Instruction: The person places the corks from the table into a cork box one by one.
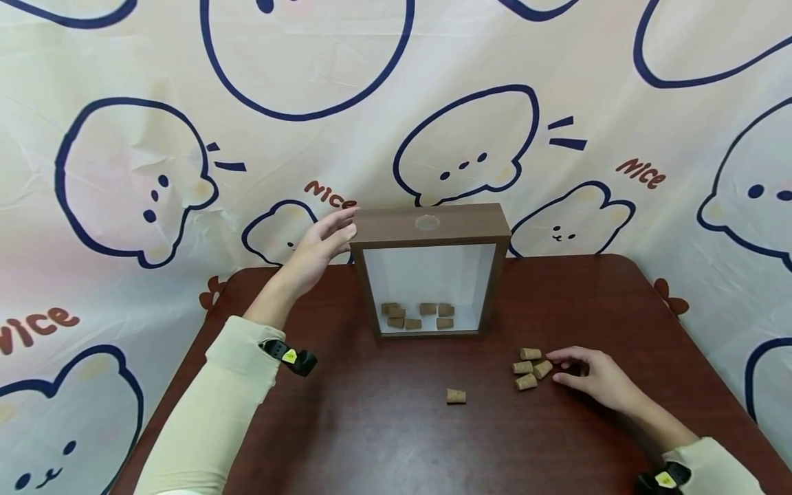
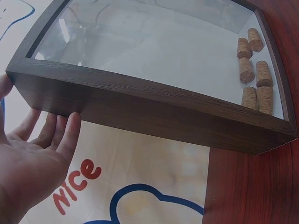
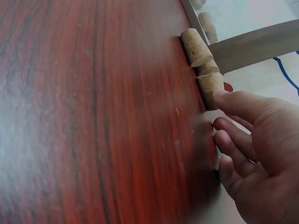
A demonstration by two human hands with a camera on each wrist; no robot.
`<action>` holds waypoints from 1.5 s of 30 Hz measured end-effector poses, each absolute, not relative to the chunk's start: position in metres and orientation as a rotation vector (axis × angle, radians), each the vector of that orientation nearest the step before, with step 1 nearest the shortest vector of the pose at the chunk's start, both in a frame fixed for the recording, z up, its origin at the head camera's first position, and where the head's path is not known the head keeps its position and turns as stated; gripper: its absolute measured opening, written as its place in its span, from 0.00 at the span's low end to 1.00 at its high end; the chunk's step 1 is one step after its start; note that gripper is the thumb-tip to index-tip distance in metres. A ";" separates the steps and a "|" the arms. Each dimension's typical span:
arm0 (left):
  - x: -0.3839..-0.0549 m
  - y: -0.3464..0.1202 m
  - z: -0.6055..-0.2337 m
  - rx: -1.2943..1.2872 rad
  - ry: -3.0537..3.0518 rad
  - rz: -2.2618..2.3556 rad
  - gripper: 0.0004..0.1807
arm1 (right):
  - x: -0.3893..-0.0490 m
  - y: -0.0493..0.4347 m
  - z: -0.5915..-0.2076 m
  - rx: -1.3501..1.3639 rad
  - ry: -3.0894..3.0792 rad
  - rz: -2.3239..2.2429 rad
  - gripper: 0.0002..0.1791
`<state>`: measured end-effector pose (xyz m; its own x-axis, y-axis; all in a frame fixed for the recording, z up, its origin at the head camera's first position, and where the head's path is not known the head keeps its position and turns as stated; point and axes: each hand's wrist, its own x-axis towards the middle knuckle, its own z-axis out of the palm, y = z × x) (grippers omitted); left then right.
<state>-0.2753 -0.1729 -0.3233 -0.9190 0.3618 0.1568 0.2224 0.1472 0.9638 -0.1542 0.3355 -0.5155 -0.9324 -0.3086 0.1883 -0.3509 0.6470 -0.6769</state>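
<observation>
Box (image 1: 431,273), one: dark frame, clear pane (image 1: 442,278) in front, one round opening (image 1: 427,223) in the top, as far as can be judged. Stands upright toward the far edge of the worktop (image 1: 371,426), near the middle; this stance turns the pane to the person and lets the contents settle at the bottom.

Corks, inside: about seven told apart at the bottom of the box, among them one at the right (image 1: 445,322); some overlap, so the exact count is uncertain.

Corks, outside: five. Four in a loose cluster (image 1: 526,382) between the box and the right edge, all on their sides, apparently grouped within easy reach. One lone cork (image 1: 456,397) in front of the box, apart from the cluster, also on its side.

Left hand (image 1: 318,251), one: fingers extended, touching the box's upper left corner and side, probably to steady it.

Right hand (image 1: 597,377), one: thumb and forefinger moderately apart just beside the cluster's rightmost cork (image 1: 542,370), nothing seen between them; whether a fingertip touches cork cannot be told.

Cloth (image 1: 346,151): printed, behind the worktop.
</observation>
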 end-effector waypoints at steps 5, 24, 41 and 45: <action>-0.274 -0.173 -0.323 0.580 2.299 1.887 0.32 | -0.155 0.329 -0.519 0.570 -2.765 1.126 0.17; -0.273 -0.173 -0.321 0.563 2.295 1.895 0.32 | -0.157 0.315 -0.525 0.673 -2.701 1.064 0.18; -0.275 -0.173 -0.323 0.571 2.294 1.894 0.32 | -0.153 0.324 -0.504 0.640 -2.765 1.052 0.12; -0.275 -0.174 -0.323 0.580 2.294 1.891 0.32 | -0.154 0.330 -0.492 0.575 -2.790 1.037 0.11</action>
